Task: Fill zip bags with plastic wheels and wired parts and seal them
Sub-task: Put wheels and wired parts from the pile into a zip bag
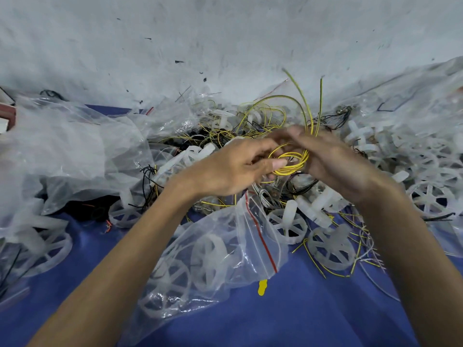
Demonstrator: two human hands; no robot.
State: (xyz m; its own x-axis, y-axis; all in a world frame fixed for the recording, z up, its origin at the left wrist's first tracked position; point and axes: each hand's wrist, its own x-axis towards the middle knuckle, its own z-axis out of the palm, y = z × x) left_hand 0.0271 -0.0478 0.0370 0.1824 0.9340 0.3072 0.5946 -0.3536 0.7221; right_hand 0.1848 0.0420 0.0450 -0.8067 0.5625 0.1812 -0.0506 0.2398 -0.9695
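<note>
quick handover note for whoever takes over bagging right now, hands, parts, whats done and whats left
Left hand and right hand: both are on a coil of yellow wire, held between them above the pile, loose ends sticking up.
Zip bag: lies on the blue table under the left forearm, its red-striped mouth looks unsealed, and several plastic wheels are already inside.
Loose wheels and tangled wires lie to the right and behind the hands; more clear bags are heaped to the left.
Done: wheels are in the bag.
Left: put the wire coil in the bag, press the zip shut, then fill further bags.
</note>
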